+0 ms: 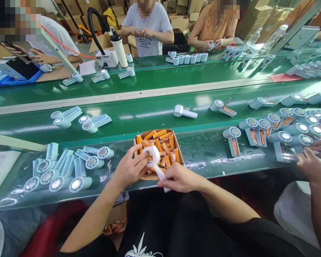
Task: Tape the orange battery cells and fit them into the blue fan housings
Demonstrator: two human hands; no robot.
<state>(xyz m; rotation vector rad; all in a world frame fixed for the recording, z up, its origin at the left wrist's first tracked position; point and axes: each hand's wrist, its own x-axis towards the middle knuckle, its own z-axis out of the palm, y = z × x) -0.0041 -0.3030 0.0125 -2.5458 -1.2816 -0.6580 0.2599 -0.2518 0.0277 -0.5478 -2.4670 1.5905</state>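
Observation:
My left hand (131, 166) is closed around a roll of white tape (154, 154), with fingers through its core. From the roll a strip of tape runs down to my right hand (180, 178), which pinches its free end between thumb and fingers. Both hands are over the near edge of a cardboard box (179, 151) full of orange cylindrical batteries (164, 137). The roll and my left hand cover part of the batteries.
Light-blue fan housings (57, 182) lie grouped on the bench at left, more (263, 125) at right with orange batteries inside. Beyond runs a green conveyor belt (147, 116) with several housings. A co-worker's hands (312, 160) work at far right; other people sit opposite.

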